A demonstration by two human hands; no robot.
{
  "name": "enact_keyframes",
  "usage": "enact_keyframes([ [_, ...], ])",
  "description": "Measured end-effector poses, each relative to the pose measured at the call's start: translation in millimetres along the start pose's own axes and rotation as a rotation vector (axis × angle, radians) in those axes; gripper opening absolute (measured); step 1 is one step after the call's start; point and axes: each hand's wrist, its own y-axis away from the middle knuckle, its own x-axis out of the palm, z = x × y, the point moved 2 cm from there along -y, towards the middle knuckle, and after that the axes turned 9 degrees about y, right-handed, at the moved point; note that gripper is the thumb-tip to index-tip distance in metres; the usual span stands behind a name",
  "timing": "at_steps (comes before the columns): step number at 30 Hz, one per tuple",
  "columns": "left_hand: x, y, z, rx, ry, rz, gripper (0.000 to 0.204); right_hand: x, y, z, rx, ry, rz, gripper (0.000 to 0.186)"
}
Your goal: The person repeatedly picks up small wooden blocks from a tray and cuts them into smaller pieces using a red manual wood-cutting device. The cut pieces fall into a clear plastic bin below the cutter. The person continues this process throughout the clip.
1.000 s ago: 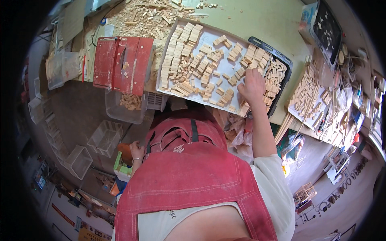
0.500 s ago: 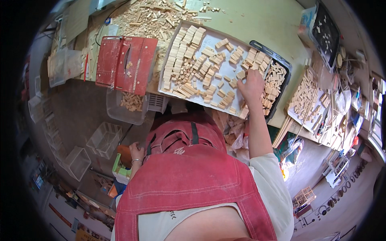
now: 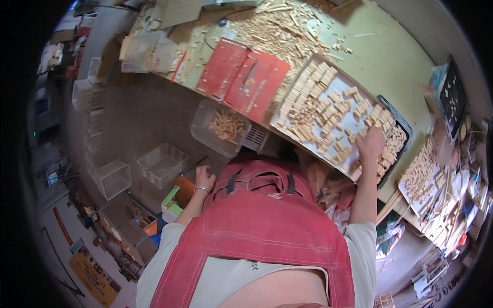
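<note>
My right hand reaches into a cardboard tray lined with white paper, its fingers closed on small pale wooden blocks at the right side. Rows of similar blocks fill the tray's left part, with loose groups in the middle. A dark tray with more pieces lies along its right edge. My left hand hangs beside my red apron, fingers loosely bent and apart, holding nothing visible, near a green and white container.
The workbench carries a red jig, wood scraps, plastic boxes and another block tray with long sticks. Below are a bin of blocks and translucent crates. Another dark tray stands at right.
The camera view has turned, so the bench appears shifted right and more tilted. My left hand's fingers look looser and slightly raised; my right hand remains among the blocks at the tray's right.
</note>
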Motion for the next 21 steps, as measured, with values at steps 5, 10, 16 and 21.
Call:
enact_keyframes([
  [5, -55.7, -53.9, -39.1, 0.145, 0.219, -0.244, 0.041, -91.8, 29.6, 107.3, -0.160, -0.397, -0.294, 0.032],
  [10, -116.4, -101.7, -188.7, 0.680, 0.387, -0.276, 0.047, -123.4, 51.7, 293.8, -0.384, -0.630, -0.285, 0.031],
  [16, -128.2, -141.7, -286.0, 1.134, 0.116, 0.001, 0.052, -100.4, 38.5, 393.6, -0.287, -0.540, -0.141, 0.030],
  [21, -108.5, -173.3, -310.3, 1.123, 0.006, 0.182, 0.044, -96.8, 38.9, 409.8, -0.191, -0.607, -0.004, 0.031],
])
